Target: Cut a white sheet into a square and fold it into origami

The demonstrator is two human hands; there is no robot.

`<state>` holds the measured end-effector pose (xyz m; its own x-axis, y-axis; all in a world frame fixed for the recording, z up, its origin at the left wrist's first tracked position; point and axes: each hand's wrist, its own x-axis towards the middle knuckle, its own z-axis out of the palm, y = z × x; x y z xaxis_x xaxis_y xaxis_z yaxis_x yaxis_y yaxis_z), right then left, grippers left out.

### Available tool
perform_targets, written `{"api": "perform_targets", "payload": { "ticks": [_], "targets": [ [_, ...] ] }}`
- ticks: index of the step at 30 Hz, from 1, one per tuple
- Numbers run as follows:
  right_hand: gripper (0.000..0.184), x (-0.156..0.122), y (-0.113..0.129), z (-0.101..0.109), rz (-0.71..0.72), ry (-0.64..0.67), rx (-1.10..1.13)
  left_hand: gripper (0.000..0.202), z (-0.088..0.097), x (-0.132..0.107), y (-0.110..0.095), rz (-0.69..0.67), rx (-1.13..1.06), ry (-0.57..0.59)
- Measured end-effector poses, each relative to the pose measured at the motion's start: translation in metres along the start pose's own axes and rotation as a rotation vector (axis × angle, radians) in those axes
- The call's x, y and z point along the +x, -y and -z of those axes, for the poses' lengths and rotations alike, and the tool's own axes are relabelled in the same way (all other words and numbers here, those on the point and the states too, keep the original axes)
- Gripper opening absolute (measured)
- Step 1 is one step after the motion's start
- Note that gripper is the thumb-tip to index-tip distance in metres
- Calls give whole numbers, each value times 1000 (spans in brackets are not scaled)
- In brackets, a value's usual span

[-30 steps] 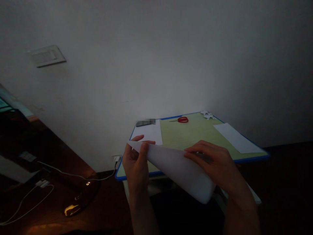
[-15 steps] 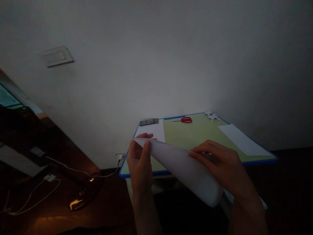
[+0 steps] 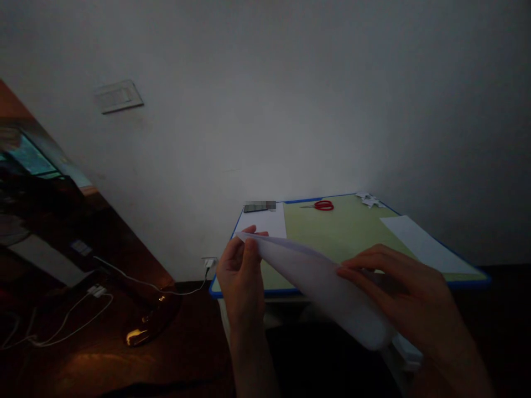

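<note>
A sheet of white paper [image 3: 319,282], curved over on itself, is held in the air in front of the table's near edge. My left hand [image 3: 243,271] pinches its narrow left end between thumb and fingers. Farther right, my right hand [image 3: 402,293] is closed on the upper edge with thumb and fingertips. The paper's rounded lower end hangs beneath my right hand, which hides part of it. Behind the paper, scissors with red handles [image 3: 323,205] lie on the table.
The green table [image 3: 332,232] with a blue rim stands against the wall. It bears a dark phone-like object [image 3: 259,207] on white paper [image 3: 261,221], paper scraps [image 3: 369,199] and another white sheet [image 3: 427,243]. A white cable [image 3: 145,286] runs to a wall socket at left.
My right hand has shifted slightly right and down along with the paper, which looks a little flatter. The view has turned slightly left. Both hands keep their grip.
</note>
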<state>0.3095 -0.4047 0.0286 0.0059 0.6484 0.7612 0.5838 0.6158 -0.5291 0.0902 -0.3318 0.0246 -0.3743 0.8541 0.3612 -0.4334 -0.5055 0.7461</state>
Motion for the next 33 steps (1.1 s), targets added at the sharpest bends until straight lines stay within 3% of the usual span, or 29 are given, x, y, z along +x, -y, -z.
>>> {"api": "perform_targets", "payload": {
  "ticks": [11, 21, 33],
  "targets": [
    [8, -3, 6, 10, 46, 10, -13, 26, -9, -13, -16, -127, -87, 101],
    [18, -4, 9, 11, 36, 8, -36, 23, -12, -16, -25, -142, -187, 105],
    [16, -6, 7, 11, 36, 47, -36, 21, -12, -18, -29, -158, -180, 36]
  ]
}}
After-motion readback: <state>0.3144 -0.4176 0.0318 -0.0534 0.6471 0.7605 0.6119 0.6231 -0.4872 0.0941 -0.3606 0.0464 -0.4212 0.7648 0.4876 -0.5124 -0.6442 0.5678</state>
